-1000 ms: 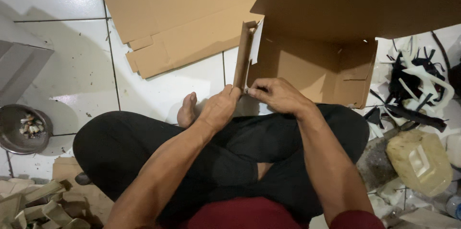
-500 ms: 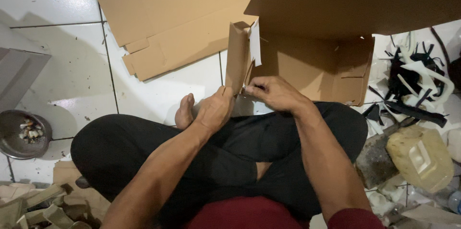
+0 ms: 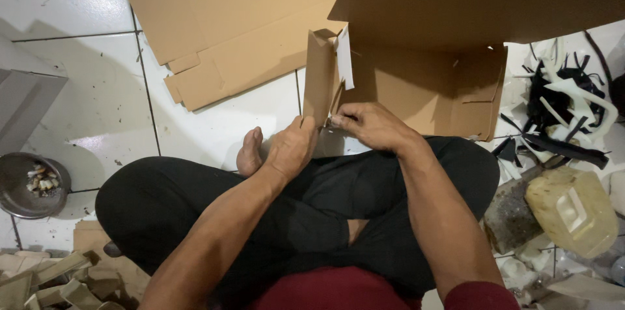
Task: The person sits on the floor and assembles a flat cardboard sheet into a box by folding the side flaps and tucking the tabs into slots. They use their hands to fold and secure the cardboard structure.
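Note:
I sit cross-legged on a white tiled floor. My left hand (image 3: 291,148) grips the lower edge of a small folded brown cardboard piece (image 3: 320,76) that stands upright in front of my knees. My right hand (image 3: 370,125) pinches the same piece at its bottom right, fingers closed, with something small and shiny at the fingertips that I cannot make out. A white strip (image 3: 344,57) sticks up along the piece's right side. The piece's broad face is turned toward me.
Large flat cardboard sheets (image 3: 228,17) lie on the floor ahead, and a bigger brown box (image 3: 456,30) sits at upper right. A metal bowl (image 3: 19,186) rests at left. Cardboard offcuts (image 3: 45,281) pile at lower left. Black and white scraps (image 3: 566,108) and a yellowish plastic jug (image 3: 573,209) lie at right.
The cardboard piece has turned from edge-on to showing its broad face, and both hands shifted slightly with it. The view drifted a little.

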